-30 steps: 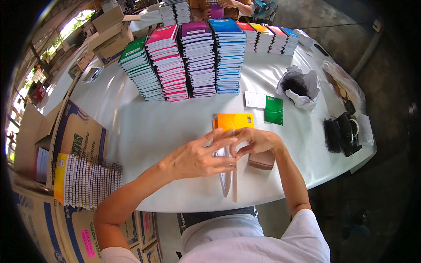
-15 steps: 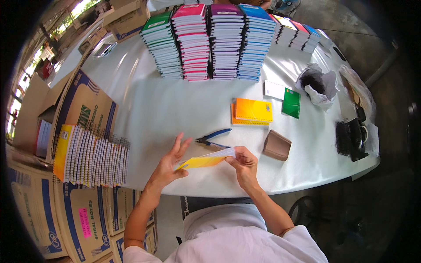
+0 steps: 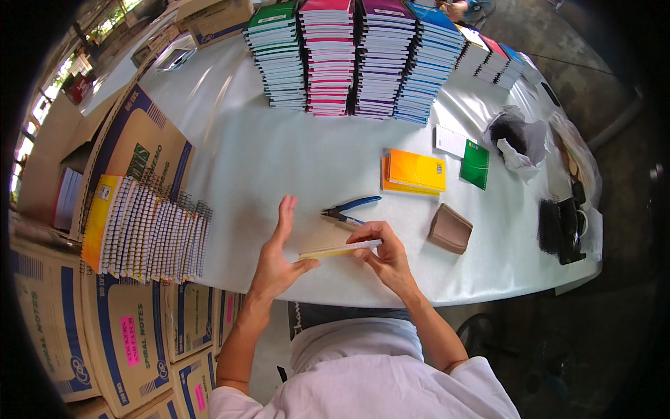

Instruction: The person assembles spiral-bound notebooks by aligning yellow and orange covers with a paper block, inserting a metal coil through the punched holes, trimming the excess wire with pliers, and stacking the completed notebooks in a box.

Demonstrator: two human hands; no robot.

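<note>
Thin yellow-covered notebook [image 3: 340, 248], seen edge-on, sits between my two hands just above the near edge of the white table [image 3: 279, 160]. My left hand [image 3: 277, 255] is flat and open, fingers stretched straight toward the far side, with the thumb pressed against the notebook's left end. My right hand [image 3: 382, 253] is curled around the right end, fingertips pinching the edge of the cover. The notebook lies roughly level, tilted slightly up on the right.

Just beyond it, a pair of blue-handled pliers [image 3: 347, 208] lies on the table, apart from both hands, its nose nearest my right hand. Further out, a small pile of orange spiral notebooks [image 3: 414, 172] lies flat, with a green notebook [image 3: 475, 163] and a white card [image 3: 451, 140] beside it. A brown leather pouch [image 3: 450, 228] rests to the right of my right hand, well clear of it.

At the far side stand tall stacks of spiral notebooks [image 3: 349, 59] in green, pink, purple and blue. To my left, an open cardboard box [image 3: 132, 150] holds a row of spiral notebooks standing on edge [image 3: 150, 234]. A crumpled white bag [image 3: 518, 136] and black items [image 3: 562, 223] sit at the right end.
</note>
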